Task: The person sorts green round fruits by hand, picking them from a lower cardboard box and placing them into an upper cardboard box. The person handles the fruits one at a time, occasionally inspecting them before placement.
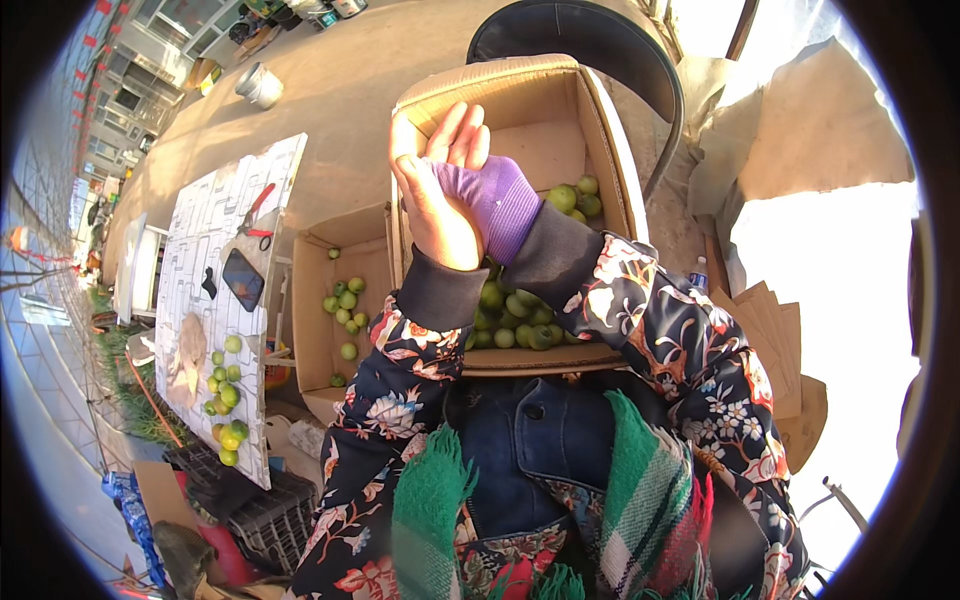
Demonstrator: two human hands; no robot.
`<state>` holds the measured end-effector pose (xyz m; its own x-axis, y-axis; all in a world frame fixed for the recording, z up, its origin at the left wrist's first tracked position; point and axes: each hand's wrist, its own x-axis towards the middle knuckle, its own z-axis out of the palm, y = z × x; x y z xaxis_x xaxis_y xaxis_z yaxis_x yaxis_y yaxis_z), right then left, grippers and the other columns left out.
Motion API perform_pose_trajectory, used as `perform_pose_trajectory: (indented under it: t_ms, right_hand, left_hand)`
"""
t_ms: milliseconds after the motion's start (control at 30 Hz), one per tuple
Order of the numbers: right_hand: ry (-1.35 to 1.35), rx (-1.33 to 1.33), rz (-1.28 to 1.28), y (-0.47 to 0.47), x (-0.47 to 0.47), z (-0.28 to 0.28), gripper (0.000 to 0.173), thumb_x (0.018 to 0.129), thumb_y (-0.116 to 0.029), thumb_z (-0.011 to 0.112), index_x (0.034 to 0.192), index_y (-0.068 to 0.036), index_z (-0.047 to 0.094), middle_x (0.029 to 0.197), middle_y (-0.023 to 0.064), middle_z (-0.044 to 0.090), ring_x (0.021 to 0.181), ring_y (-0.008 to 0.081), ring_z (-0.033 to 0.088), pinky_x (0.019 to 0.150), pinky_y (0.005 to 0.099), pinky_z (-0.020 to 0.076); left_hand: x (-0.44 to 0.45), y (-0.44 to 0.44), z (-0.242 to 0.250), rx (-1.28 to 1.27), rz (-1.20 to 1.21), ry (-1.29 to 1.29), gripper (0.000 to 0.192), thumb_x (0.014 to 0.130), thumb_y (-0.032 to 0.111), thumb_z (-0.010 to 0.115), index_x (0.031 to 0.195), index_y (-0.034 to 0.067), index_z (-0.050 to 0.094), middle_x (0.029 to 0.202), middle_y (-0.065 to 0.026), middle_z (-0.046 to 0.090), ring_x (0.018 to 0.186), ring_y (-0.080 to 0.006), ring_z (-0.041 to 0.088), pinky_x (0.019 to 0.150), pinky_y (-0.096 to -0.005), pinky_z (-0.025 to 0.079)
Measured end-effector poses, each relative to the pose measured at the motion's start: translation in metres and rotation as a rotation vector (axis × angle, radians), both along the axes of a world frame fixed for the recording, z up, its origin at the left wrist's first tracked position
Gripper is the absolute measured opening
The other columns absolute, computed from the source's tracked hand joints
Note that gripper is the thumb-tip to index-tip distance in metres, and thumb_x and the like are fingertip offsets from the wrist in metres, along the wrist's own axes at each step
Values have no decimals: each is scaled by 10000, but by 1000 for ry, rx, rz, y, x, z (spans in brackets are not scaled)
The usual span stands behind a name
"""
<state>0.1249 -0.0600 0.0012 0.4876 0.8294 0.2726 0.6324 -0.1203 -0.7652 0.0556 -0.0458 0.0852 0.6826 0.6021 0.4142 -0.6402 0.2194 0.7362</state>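
Over a large cardboard box point(615, 150) my two hands touch, crossed at the palms. My left hand point(442, 202) is bare, its palm turned up and its thumb raised beside the other hand. My right hand point(491, 199) wears a purple fabric covering, with its fingers partly hidden behind the left; whether they are closed cannot be told. No object shows in either hand. Below them, green round fruits point(521, 315) lie in the near part of the box, and a few more point(574, 199) along its right wall.
A second cardboard box point(315, 292) with green fruits stands at left. Beyond it, a patterned table point(202, 255) holds red-handled pruning shears point(255, 214), a smartphone point(244, 279), a glove point(190, 360) and fruits. A black chair point(570, 37) stands behind the large box; a black crate point(270, 510) is lower left.
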Motion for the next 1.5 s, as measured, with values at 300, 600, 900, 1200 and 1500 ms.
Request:
perform_pose_trajectory:
  t_ms: [300,600,900,1200,1500]
  right_hand:
    - [1271,534,300,-20,-14,31,350,1029,-366,625,1223,-74,622,1060,71,695,927,172,689,854,335,576]
    - [851,418,-34,-38,-30,78,273,1014,-233,685,1117,16,731,971,66,739,918,129,696,757,293,553]
    - [595,450,377,-1,4,-15,357,1049,-379,543,1232,-74,578,1083,65,661,956,204,684,834,386,570]
    - [1310,608,453,-39,-35,74,444,1053,-332,592,1371,-25,550,1266,99,651,1146,185,626,992,335,512]
    - [747,348,187,-37,-21,26,337,1069,-215,529,1345,-28,580,1213,88,663,1108,158,631,937,292,505]
  left_hand:
    - [-12,5,-7,588,91,130,871,1058,585,446,1654,99,35,1616,-263,223,1430,-382,432,1209,-476,351]
    - [-11,7,13,-227,-152,-9,969,999,688,456,1594,-28,188,1494,-375,420,1392,-429,483,1187,-445,419]
    - [-4,-9,0,444,120,187,807,1078,437,518,1624,51,65,1569,-301,283,1385,-363,494,1150,-474,425]
    - [-27,7,37,-201,-293,-33,859,1052,647,354,1622,27,184,1560,-322,371,1461,-410,403,1234,-475,335]
    - [-17,-10,9,-151,-29,-53,857,1027,659,436,1607,76,194,1439,-348,489,1316,-423,557,1097,-470,498]
